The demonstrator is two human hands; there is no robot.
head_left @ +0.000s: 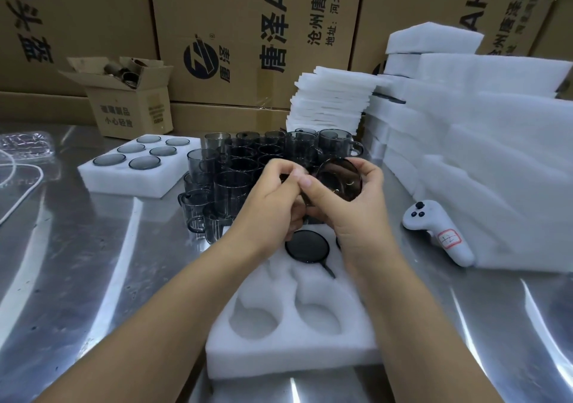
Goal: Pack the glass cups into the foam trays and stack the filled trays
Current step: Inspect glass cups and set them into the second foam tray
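Observation:
A white foam tray (288,353) lies on the steel table in front of me, with one smoky glass cup (307,246) seated in a far pocket and the near pockets bare. Above it, my right hand (350,198) grips a dark glass cup (339,179) tipped on its side. My left hand (273,194) pinches the same cup at its left edge, where the handle seems to be. Behind my hands stands a cluster of several loose grey cups (235,167). A filled foam tray (136,167) sits at the left.
Stacks of white foam trays (496,160) and foam sheets (331,101) rise at the right. A white handheld controller (440,232) lies beside them. A small open carton (130,98) and large cartons (254,30) line the back. A white cable (18,191) crosses the left.

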